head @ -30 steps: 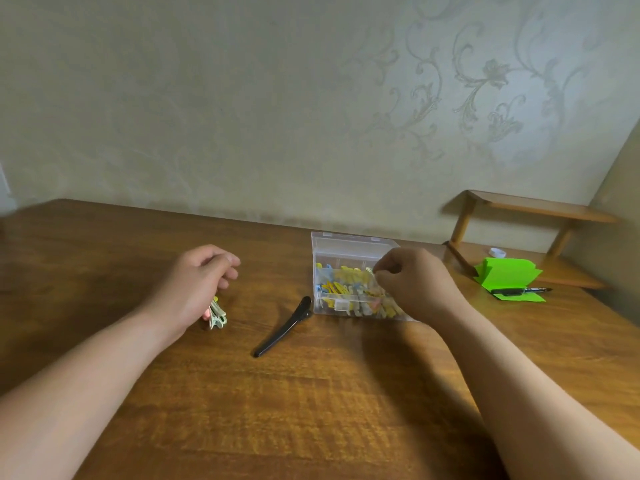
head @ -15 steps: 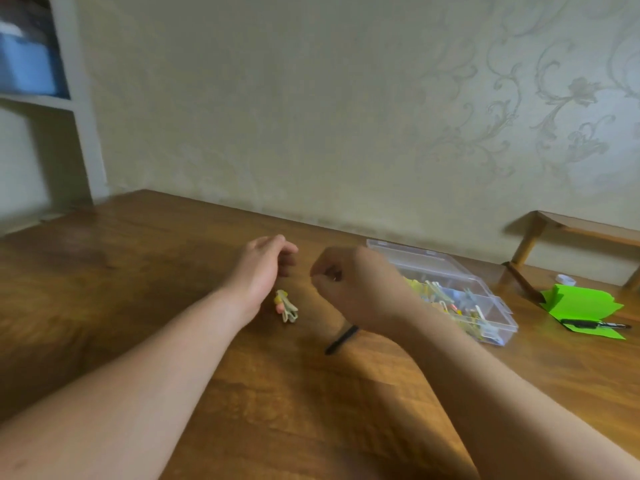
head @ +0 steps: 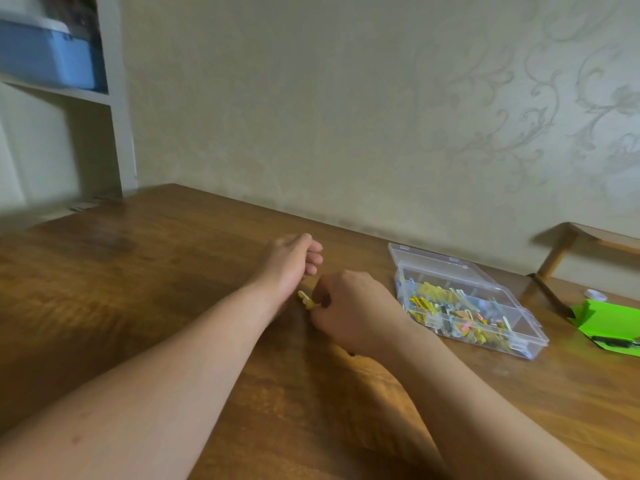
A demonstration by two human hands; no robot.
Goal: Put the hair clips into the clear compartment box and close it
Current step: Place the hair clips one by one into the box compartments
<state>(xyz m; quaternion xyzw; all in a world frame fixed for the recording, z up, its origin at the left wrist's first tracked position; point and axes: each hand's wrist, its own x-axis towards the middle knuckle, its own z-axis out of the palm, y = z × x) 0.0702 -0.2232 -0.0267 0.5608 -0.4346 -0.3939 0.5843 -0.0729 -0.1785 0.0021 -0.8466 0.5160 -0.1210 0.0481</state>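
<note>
While my left hand (head: 289, 266) rests loosely curled, my right hand (head: 349, 308) pinches the yellow hair clips (head: 306, 300) right between them; clear compartment box (head: 446, 264) sits open off right of that grip.

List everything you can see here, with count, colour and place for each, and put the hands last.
table: one, brown wood, under everything
clear compartment box: one, clear, lid open, right of the hands
hair clips: many, yellow, pink and blue, in the box
loose clips: count unclear, pale yellow, between the hands
green paper: one, bright green, right table edge
pen: one, black, on the green paper
small shelf: one, wood, far right by the wall
bin: one, blue, on the white shelf, top left
left hand: fingers curled, beside the loose clips
right hand: pinches the loose clips
</note>
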